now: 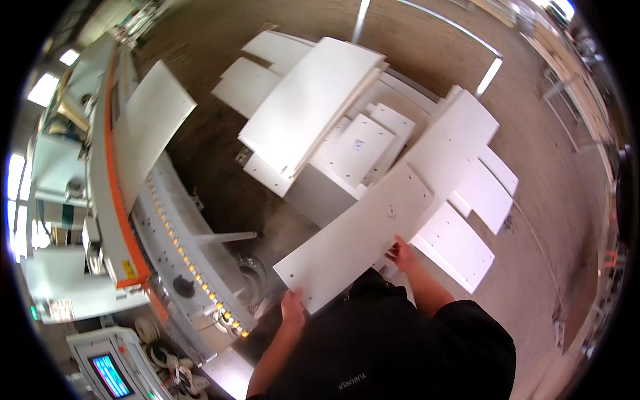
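Observation:
A long white panel [347, 237] with small holes near its ends lies slantwise in front of my body. My left hand [293, 308] is closed on its near left end, the fingers partly hidden by the panel. Further right, my right hand [402, 255] grips the near long edge, with some fingers beneath it. The panel's far right end overlaps another white panel [460, 130] on the stack. Beside it is a pile of smaller drilled panels [360, 143], and a large white board [313, 100] lies across the pile's left side.
At the left runs a long machine with an orange strip [120, 193] and a row of yellow rollers [180, 247]. Another white panel [150, 127] stands in it. A control screen [111, 375] glows at the lower left. Loose white panels [457, 247] jut out to my right.

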`<move>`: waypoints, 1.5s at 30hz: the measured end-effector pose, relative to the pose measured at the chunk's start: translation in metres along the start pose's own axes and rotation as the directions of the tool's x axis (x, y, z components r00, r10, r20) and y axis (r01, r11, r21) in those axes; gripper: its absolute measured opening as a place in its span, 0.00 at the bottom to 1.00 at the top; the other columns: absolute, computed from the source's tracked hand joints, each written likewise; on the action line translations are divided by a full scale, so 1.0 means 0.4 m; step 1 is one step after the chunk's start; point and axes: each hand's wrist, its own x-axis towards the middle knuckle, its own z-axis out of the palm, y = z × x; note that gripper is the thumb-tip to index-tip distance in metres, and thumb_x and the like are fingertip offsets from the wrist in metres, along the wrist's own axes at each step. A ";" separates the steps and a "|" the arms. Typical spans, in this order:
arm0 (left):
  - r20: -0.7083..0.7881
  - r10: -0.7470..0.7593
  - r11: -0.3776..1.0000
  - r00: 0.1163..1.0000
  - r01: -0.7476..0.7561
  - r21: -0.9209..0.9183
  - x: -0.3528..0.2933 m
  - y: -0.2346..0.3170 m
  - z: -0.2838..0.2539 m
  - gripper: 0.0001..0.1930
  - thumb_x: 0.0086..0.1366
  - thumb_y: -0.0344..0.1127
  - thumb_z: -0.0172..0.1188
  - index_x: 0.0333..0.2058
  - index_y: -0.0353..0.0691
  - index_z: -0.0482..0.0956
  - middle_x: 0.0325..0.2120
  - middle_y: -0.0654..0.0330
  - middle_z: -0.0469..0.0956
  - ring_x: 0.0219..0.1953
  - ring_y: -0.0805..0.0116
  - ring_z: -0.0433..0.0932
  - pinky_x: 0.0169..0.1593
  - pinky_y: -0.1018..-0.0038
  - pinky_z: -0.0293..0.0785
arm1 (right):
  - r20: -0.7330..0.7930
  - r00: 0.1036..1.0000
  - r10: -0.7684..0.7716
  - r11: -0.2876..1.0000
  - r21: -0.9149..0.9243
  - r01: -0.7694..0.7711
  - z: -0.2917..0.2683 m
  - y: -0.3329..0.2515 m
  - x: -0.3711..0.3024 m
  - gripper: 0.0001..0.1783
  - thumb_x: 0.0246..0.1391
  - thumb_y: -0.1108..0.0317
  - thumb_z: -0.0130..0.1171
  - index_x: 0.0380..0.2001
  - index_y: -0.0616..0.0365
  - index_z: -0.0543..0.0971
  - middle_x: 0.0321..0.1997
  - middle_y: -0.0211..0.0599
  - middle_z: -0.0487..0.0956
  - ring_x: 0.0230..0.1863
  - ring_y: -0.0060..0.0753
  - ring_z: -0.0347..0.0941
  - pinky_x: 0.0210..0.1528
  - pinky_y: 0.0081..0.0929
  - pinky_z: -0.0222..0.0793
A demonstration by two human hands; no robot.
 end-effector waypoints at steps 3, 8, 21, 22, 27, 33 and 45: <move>-0.185 0.064 0.986 0.981 -0.091 -0.138 -0.047 -0.012 -0.114 0.12 0.74 0.39 0.56 0.44 0.36 0.79 0.31 0.66 0.76 0.31 0.75 0.74 0.34 0.71 0.72 | -0.126 0.992 0.000 0.999 -0.046 -0.005 0.064 -0.078 -0.063 0.21 0.60 0.44 0.65 0.36 0.50 0.76 0.34 0.30 0.75 0.40 0.36 0.75 0.50 0.45 0.76; -0.474 0.239 0.967 0.848 -0.253 0.036 -0.130 -0.057 -0.298 0.14 0.74 0.41 0.56 0.34 0.35 0.77 0.26 0.65 0.74 0.28 0.75 0.71 0.32 0.71 0.70 | -0.114 0.993 0.031 0.932 -0.355 -0.070 0.169 0.059 -0.045 0.19 0.62 0.46 0.65 0.36 0.50 0.76 0.30 0.27 0.75 0.36 0.31 0.76 0.39 0.36 0.75; -0.912 -0.097 0.822 0.398 -0.484 -0.299 -0.528 -0.418 -0.841 0.14 0.74 0.39 0.57 0.35 0.32 0.82 0.25 0.67 0.77 0.27 0.77 0.71 0.33 0.75 0.68 | 0.518 0.785 0.339 0.541 -0.790 0.288 0.910 0.522 -0.460 0.17 0.65 0.55 0.64 0.48 0.54 0.78 0.44 0.31 0.83 0.42 0.27 0.82 0.39 0.26 0.73; -0.915 -0.113 0.801 0.388 -0.509 -0.314 -0.550 -0.455 -0.871 0.14 0.74 0.38 0.57 0.35 0.31 0.81 0.25 0.66 0.77 0.27 0.77 0.71 0.33 0.75 0.68 | 0.528 0.765 0.369 0.507 -0.804 0.311 0.962 0.582 -0.479 0.17 0.64 0.56 0.65 0.48 0.55 0.78 0.44 0.31 0.83 0.42 0.27 0.82 0.39 0.25 0.73; -0.983 -0.126 0.953 0.133 -0.261 -0.157 -0.602 -0.651 -0.995 0.12 0.71 0.34 0.56 0.43 0.30 0.76 0.37 0.54 0.77 0.38 0.61 0.77 0.41 0.65 0.75 | 0.542 0.661 0.519 0.276 -0.838 0.470 1.151 0.901 -0.541 0.13 0.67 0.58 0.62 0.45 0.55 0.79 0.46 0.32 0.84 0.44 0.28 0.84 0.37 0.21 0.73; -0.964 0.230 0.948 -0.135 0.253 0.191 -0.659 -0.769 -1.032 0.25 0.64 0.34 0.63 0.59 0.34 0.74 0.58 0.44 0.71 0.61 0.43 0.68 0.65 0.54 0.65 | 0.347 0.630 0.695 -0.063 -0.843 0.534 1.194 1.114 -0.606 0.17 0.69 0.55 0.59 0.46 0.59 0.81 0.45 0.36 0.86 0.39 0.24 0.84 0.33 0.21 0.76; -0.927 0.376 0.916 -0.014 0.159 0.369 -0.594 -0.611 -0.944 0.20 0.59 0.24 0.64 0.52 0.37 0.78 0.46 0.51 0.79 0.47 0.53 0.79 0.50 0.63 0.76 | 0.839 0.326 0.436 -0.238 -0.242 0.941 1.600 1.277 -0.572 0.17 0.59 0.51 0.64 0.41 0.51 0.87 0.37 0.37 0.87 0.41 0.38 0.84 0.44 0.33 0.76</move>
